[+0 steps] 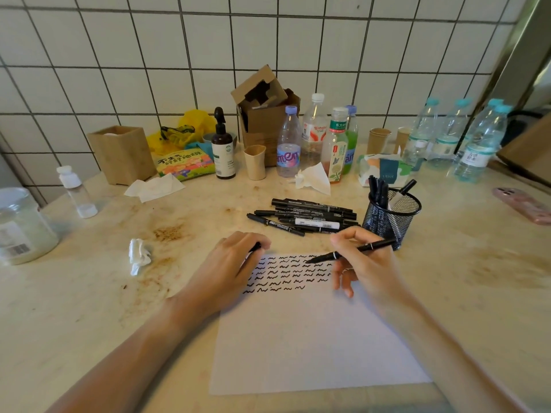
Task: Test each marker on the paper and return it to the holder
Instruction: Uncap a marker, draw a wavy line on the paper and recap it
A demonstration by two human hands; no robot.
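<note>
Right hand (pixel 363 260) gripping marker (pixel 348 252), left hand (pixel 229 260) curled round half-hidden cap (pixel 255 247), over paper (pixel 313 338)

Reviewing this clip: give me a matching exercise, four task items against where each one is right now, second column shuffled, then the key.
Items:
1. uncapped marker
2. marker cap
3. loose marker pile
4. mesh holder

Places:
A. gripped in the left hand
B. lying on the table behind the paper
C. held in the right hand, tip over the squiggles
D. standing right of the pile, with markers upright inside

Pairs: 1-C, 2-A, 3-B, 4-D
</note>
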